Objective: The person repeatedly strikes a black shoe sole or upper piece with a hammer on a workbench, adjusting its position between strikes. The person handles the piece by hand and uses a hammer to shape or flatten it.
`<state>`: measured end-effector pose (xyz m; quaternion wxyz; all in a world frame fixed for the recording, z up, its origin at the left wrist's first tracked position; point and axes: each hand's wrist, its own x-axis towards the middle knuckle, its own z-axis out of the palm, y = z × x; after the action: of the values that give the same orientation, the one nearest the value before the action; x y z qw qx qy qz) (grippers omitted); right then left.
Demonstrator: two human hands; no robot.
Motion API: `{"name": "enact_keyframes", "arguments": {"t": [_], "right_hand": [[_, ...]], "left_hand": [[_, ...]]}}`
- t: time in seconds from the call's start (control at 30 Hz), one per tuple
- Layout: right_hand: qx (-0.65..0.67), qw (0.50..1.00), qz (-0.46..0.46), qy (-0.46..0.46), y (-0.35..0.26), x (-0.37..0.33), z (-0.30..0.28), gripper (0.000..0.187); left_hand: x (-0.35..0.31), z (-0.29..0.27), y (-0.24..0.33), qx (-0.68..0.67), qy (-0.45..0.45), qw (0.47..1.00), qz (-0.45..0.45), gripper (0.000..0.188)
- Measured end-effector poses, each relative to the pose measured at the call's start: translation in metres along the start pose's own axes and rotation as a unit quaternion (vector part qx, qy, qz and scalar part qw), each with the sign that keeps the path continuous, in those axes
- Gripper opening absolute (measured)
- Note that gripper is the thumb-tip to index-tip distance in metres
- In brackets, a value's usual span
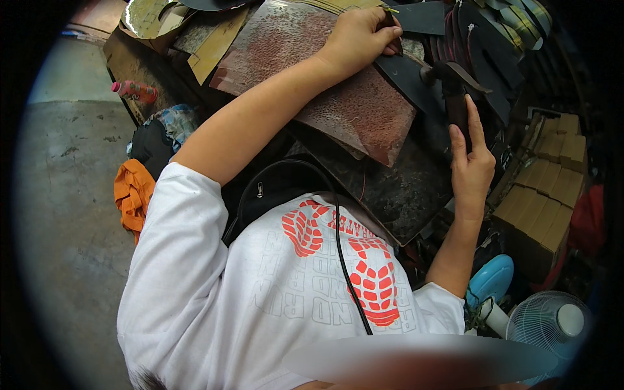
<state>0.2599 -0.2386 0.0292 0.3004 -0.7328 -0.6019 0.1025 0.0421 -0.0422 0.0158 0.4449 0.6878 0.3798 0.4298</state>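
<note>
At the top of the worn reddish-brown board [266, 55], my left hand [357, 40] is closed, fingertips pinched around a small thin tool [391, 10] whose yellowish end shows above the fingers. Its lower part is mostly hidden by the hand. Beneath and beside the fingers lies a flat black sheet piece [409, 81], reaching past the board's right edge. My right hand [472, 156] grips a hammer [457, 104] by its dark handle, index finger stretched along it. The hammer's dark, curved head is beside the black piece, to the right of my left hand.
Several curved black pieces [487, 71] are stacked at the upper right. Stacked tan blocks [539, 188] stand at the right, with a white fan [552, 325] below. Leftward are a pink bottle [135, 91] and an orange cloth [133, 192]. A black cable [341, 247] hangs across my shirt.
</note>
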Motion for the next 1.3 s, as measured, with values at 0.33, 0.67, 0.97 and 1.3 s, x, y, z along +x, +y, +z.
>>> {"name": "enact_keyframes", "arguments": {"t": [0.33, 0.67, 0.97, 1.3], "right_hand": [[0.279, 0.924, -0.234, 0.119, -0.065, 0.019, -0.104, 0.055], [0.019, 0.998, -0.056, -0.011, -0.013, 0.003, -0.011, 0.051], [0.039, 0.998, -0.029, 0.028, -0.017, 0.001, -0.016, 0.053], [0.220, 0.954, -0.153, 0.137, -0.078, 0.018, -0.062, 0.044]], "left_hand": [[0.000, 0.014, 0.002, 0.241, 0.060, 0.924, 0.292, 0.014], [0.001, 0.011, -0.001, 0.107, 0.060, 0.984, 0.128, 0.012], [0.000, 0.009, -0.002, -0.068, 0.009, 0.997, 0.034, 0.017], [-0.004, 0.019, 0.012, 0.253, 0.028, 0.906, 0.337, 0.012]]}}
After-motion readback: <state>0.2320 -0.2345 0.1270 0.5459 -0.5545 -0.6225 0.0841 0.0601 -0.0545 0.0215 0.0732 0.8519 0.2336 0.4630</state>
